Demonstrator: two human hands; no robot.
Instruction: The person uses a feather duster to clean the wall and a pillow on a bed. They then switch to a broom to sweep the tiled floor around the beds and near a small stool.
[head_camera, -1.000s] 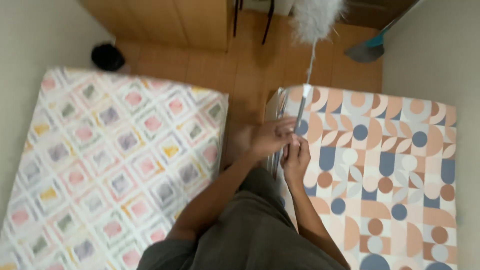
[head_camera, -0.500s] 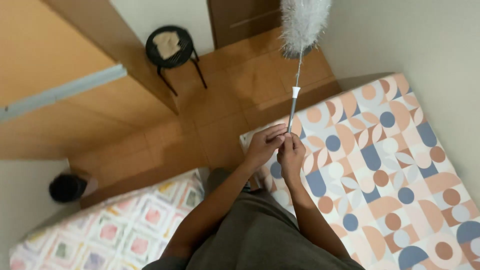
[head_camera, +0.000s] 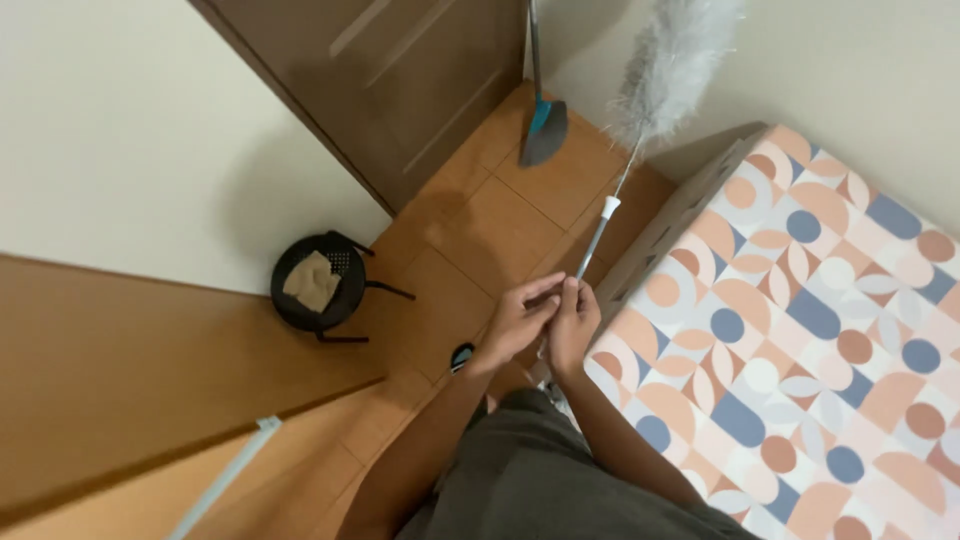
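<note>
A bed with a patterned cover (head_camera: 800, 300) is seen at the right, a wooden floor (head_camera: 480, 230) beside it. A long-handled feather duster (head_camera: 665, 70) is held upright, its handle clasped by the left hand (head_camera: 520, 322) and right hand (head_camera: 573, 322) pressed together. Dusting is judged not yet begun; the head touches nothing.

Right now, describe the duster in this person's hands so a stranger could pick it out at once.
Start at the bed with the geometric patterned cover on the right; at its near corner the left hand and right hand meet around a thin pole. That pole is the duster, rising to a fluffy grey-white head near the wall. Unlike the broom leaning beside it, it is feathery, not flat and teal-edged.
</note>
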